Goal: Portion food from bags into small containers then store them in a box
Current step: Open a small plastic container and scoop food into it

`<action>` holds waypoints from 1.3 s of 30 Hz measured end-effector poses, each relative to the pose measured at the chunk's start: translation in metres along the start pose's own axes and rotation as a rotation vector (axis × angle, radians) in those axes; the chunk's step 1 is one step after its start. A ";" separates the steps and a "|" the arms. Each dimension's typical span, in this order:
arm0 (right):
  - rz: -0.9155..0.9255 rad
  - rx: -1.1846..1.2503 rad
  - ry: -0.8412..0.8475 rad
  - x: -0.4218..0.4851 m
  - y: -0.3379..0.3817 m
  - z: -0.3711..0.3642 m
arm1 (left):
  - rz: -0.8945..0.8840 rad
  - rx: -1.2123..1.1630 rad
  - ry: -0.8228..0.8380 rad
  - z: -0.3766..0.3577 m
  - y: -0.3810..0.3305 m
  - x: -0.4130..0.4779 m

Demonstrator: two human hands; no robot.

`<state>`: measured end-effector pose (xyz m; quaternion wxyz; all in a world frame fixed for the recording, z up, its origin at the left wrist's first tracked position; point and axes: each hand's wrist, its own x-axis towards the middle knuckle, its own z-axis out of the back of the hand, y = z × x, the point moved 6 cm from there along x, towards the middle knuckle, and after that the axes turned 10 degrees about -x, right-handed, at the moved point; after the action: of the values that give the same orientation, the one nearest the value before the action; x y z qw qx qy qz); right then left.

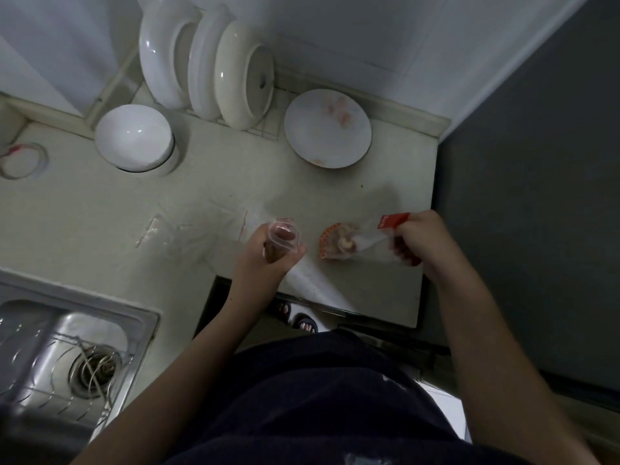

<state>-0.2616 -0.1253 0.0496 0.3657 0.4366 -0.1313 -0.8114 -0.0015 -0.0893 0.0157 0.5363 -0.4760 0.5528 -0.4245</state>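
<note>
Clear plastic: the small container [284, 233] sits in the left hand [265, 255], whose grip is curled round its body, mouth turned up toward my camera, over the pale surface [100, 209]. At three o'clock from it the right hand [424, 241] holds the red-topped bag [369, 234], grip pinched tight on its neck. The bag's far end, with cashews [342, 244] inside, points to nine o'clock, near the container but apart. Empty clear bags [198, 229] lie flat at nine o'clock of the left hand. I see a white bowl [134, 137] at eleven o'clock, a plate [327, 127] at twelve and a steel sink [67, 344] at seven.
</note>
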 end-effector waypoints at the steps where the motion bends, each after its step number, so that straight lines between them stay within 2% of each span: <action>1: 0.001 0.004 -0.003 -0.001 0.001 0.002 | -0.002 0.013 0.008 -0.001 -0.001 0.000; 10: 0.096 0.159 -0.056 -0.006 0.008 0.022 | -0.038 0.052 0.043 -0.004 -0.005 -0.003; 14: 0.121 0.308 -0.081 -0.010 0.013 0.031 | -0.041 0.047 0.051 -0.006 -0.008 -0.002; 22: 0.286 0.377 -0.028 -0.038 0.048 0.035 | -0.070 0.034 0.085 -0.013 -0.016 0.000; 28: 0.471 0.219 0.036 -0.067 0.074 0.014 | -0.126 0.056 0.098 -0.022 -0.028 0.001; 32: 0.595 0.055 -0.059 -0.076 0.082 0.008 | -0.173 0.072 0.073 -0.021 -0.033 0.003; 36: 0.915 -0.185 -0.256 -0.097 0.098 0.006 | -0.135 0.082 0.038 -0.020 -0.027 0.007; 39: 1.161 -0.351 -0.302 -0.115 0.105 -0.003 | -0.155 0.117 0.000 -0.021 -0.030 0.008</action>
<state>-0.1684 -0.1170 0.1737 0.7907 0.1080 -0.2619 -0.5427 -0.0200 -0.1040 0.0446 0.5286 -0.4854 0.4885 -0.4964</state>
